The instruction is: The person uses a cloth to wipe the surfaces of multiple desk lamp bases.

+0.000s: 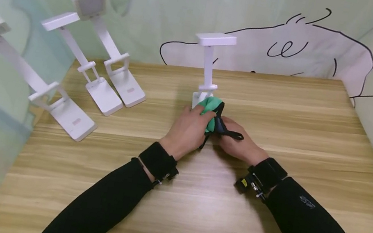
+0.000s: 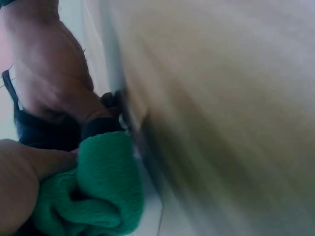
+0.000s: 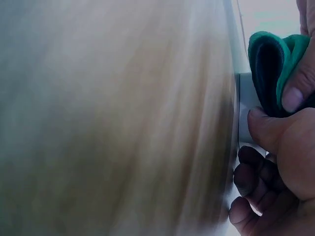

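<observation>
Wood-grained bench below, I see left fingers clamped on a green cloth at the white lamp's base, right fingers curled, their hold unclear; likely light and soft, the cloth suits pinching by its folds.

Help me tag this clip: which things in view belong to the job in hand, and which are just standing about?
Apparently in the job:
green cloth with dark loop, gripped by the left hand
centre desk lamp, partly hidden behind the cloth

Standing about, at left:
nearest lamp
middle lamp
farthest lamp
</observation>
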Available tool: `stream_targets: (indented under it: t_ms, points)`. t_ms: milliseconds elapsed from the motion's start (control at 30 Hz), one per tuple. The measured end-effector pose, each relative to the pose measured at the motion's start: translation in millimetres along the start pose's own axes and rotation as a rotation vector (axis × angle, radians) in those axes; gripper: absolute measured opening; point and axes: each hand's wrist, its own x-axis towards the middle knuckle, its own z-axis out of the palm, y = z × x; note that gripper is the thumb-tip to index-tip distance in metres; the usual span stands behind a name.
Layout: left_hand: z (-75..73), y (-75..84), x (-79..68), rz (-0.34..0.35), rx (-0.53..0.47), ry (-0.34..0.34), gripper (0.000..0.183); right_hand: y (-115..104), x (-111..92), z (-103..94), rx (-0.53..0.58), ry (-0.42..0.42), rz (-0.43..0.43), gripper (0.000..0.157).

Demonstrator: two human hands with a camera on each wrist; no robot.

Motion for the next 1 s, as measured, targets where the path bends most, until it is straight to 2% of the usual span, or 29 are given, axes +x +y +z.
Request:
stream_targets:
  t_ms: [67, 200, 267, 367, 500, 600, 700, 767, 833, 900, 1000]
  points:
    - [-0.3, -3.4, -3.4, -0.034, -0.031, -0.013, 0.049, -2, 2, -0.4, -0.031, -0.016, -0.005, 0.029]
    - [-0.4, -14.8, -14.7, -0.116, -0.140, -0.021, 0.044, -5, 4, -2.3, -0.152, -0.068, 0.030, 0.056]
    - [-0.9, -23.2, -20.8, -0.181, -0.190, -0.043, 0.043, -6, 5, -2.6, -0.204, -0.099, 0.072, 0.068]
    - [-4.1, -40.1, -26.2, -0.294, -0.240, -0.100, 0.043, -6, 7, -1.0, -0.244, -0.126, 0.124, 0.068]
    - [-7.9, -61.8, -18.8, -0.447, -0.360, -0.143, 0.053, -7, 8, -0.3, -0.245, -0.161, 0.180, 0.068]
    - [-5.8, -70.3, -6.6, -0.519, -0.467, -0.148, 0.065, -8, 8, 0.5, -0.240, -0.171, 0.190, 0.071]
    - [-0.9, -69.7, 2.4, -0.519, -0.504, -0.152, 0.066, -9, 10, 1.9, -0.236, -0.168, 0.188, 0.071]
    - [0.9, -66.0, 4.3, -0.493, -0.490, -0.155, 0.061, -10, 11, 2.5, -0.236, -0.162, 0.182, 0.071]
    - [1.7, -61.6, 3.3, -0.453, -0.460, -0.155, 0.055, -10, 11, 2.8, -0.237, -0.157, 0.179, 0.069]
    - [0.9, -57.0, -0.1, -0.415, -0.434, -0.164, 0.050, -9, 10, 2.6, -0.229, -0.154, 0.179, 0.059]
    - [-1.6, -50.2, -8.2, -0.349, -0.425, -0.192, 0.043, -7, 7, -0.3, -0.226, -0.150, 0.176, 0.058]
